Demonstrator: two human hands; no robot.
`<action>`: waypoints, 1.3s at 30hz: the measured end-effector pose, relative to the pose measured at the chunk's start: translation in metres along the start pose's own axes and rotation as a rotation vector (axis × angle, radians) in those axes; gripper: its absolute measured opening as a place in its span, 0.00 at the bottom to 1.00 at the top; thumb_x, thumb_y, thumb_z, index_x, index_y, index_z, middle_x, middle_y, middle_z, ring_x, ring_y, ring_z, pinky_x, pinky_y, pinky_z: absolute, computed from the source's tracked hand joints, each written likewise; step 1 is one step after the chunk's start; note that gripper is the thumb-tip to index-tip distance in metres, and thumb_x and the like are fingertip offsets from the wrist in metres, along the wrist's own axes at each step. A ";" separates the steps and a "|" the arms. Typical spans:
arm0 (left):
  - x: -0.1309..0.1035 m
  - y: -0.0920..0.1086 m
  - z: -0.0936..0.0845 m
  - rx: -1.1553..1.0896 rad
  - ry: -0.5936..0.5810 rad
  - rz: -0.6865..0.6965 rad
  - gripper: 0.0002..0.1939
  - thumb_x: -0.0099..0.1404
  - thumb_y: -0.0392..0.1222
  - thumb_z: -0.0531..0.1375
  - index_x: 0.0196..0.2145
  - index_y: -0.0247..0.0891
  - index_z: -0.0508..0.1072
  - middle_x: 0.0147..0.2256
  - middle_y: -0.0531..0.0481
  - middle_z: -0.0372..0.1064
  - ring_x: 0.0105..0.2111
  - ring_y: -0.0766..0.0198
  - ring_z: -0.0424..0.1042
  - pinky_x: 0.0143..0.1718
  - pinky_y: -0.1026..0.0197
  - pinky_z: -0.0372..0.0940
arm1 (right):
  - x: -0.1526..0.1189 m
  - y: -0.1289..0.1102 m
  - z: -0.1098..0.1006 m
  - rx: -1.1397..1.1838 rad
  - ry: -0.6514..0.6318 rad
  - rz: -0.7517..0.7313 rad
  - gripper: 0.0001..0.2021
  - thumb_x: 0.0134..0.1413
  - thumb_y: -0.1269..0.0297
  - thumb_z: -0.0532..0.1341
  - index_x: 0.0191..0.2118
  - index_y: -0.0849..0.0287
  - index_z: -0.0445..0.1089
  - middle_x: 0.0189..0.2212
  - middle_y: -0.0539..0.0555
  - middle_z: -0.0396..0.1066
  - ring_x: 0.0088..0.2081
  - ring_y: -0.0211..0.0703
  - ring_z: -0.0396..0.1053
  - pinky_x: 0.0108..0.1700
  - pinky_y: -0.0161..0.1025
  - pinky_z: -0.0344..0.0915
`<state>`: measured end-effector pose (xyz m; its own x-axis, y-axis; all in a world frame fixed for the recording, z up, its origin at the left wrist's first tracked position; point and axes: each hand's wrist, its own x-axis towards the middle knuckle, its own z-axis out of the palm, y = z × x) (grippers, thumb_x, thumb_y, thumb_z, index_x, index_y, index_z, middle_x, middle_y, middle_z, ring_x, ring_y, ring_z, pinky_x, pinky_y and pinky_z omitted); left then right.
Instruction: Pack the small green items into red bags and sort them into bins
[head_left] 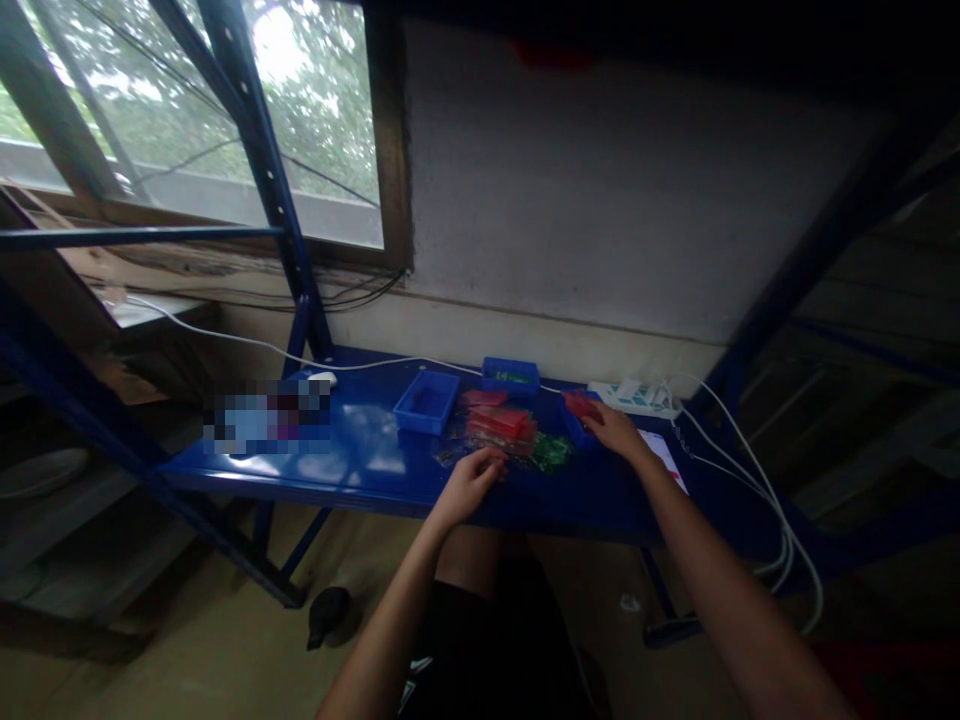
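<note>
My right hand pinched a red packet at the rightmost blue bin; it looked light, flimsy, probably slippery, best taken by an edge! My left hand curled beside the red pile, hold impossible to tell.

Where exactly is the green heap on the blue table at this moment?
In the head view, the green heap lies right of picture centre, between the left hand and the right hand, immediately right of the red packets.

Packet pile, obstacle between blue trays
</note>
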<state>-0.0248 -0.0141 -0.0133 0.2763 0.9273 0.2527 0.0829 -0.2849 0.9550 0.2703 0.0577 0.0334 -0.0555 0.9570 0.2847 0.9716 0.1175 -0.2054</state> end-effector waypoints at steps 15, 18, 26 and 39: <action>0.000 0.001 0.000 0.014 0.008 0.003 0.14 0.60 0.46 0.55 0.37 0.34 0.73 0.28 0.48 0.72 0.29 0.61 0.69 0.32 0.62 0.62 | -0.013 -0.024 0.001 0.012 -0.033 -0.149 0.19 0.62 0.60 0.52 0.56 0.60 0.64 0.56 0.61 0.65 0.58 0.49 0.62 0.59 0.48 0.57; -0.001 0.001 0.000 0.029 0.017 0.003 0.14 0.61 0.45 0.55 0.37 0.33 0.74 0.28 0.48 0.72 0.28 0.61 0.69 0.32 0.62 0.62 | -0.008 -0.027 -0.004 0.027 -0.093 -0.088 0.19 0.63 0.59 0.51 0.55 0.62 0.66 0.54 0.62 0.68 0.55 0.50 0.65 0.56 0.46 0.60; 0.000 -0.002 0.000 0.021 0.001 0.013 0.14 0.60 0.45 0.55 0.38 0.33 0.73 0.29 0.48 0.72 0.30 0.61 0.70 0.33 0.62 0.62 | -0.012 -0.061 0.001 0.030 0.170 -0.180 0.16 0.61 0.63 0.53 0.51 0.65 0.68 0.51 0.64 0.68 0.56 0.50 0.63 0.57 0.47 0.57; -0.001 0.000 0.001 0.009 0.004 0.021 0.13 0.61 0.44 0.55 0.37 0.33 0.74 0.29 0.48 0.72 0.29 0.62 0.70 0.32 0.63 0.63 | -0.001 -0.127 0.031 0.062 -0.018 -0.316 0.14 0.58 0.73 0.52 0.45 0.56 0.72 0.43 0.57 0.74 0.46 0.46 0.70 0.49 0.40 0.62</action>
<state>-0.0244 -0.0154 -0.0136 0.2745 0.9221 0.2729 0.0858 -0.3062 0.9481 0.1396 0.0499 0.0306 -0.3572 0.8749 0.3271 0.8897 0.4253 -0.1658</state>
